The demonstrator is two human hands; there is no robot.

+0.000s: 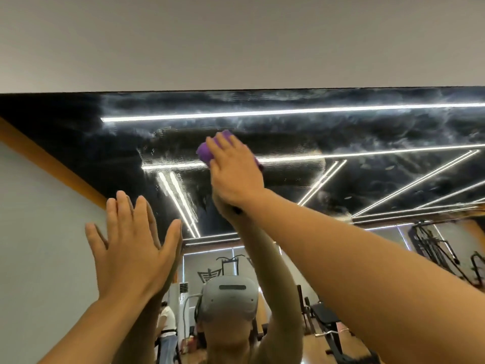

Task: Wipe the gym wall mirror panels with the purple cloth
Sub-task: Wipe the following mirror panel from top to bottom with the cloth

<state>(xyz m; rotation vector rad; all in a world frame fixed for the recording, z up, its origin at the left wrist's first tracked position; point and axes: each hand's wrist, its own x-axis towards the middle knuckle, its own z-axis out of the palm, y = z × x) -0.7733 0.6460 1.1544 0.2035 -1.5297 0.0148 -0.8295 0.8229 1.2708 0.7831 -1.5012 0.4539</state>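
The purple cloth point(210, 149) sits high on the mirror point(367, 179), near its top edge, bunched under the right hand point(235, 170), whose grip is laid over it with the fingers spread along the top and pressing it flat to the glass. It looks soft, light and limp — a thing that will fold and slip out from under a loose palm, so it is likely best taken as a wad with the fingers curled over its upper edge and the heel of the hand pushing behind. The glass itself is stiff, slick and breakable; steady flat pressure should suit it better than a jab. The left hand point(131, 245) is released, fingers straight and fanned, set flat against the mirror lower and to the left, holding nothing. Most of the cloth is hidden beneath the right hand, so its full size and how it is folded cannot be told. Cloudy smears and a wet-looking streaked patch overlie the reflected ceiling light strips point(288, 111), and it is hard to say which haze is on the glass and which is glare. Any seams between panels cannot be made out, and the mirror runs out of view to the right.
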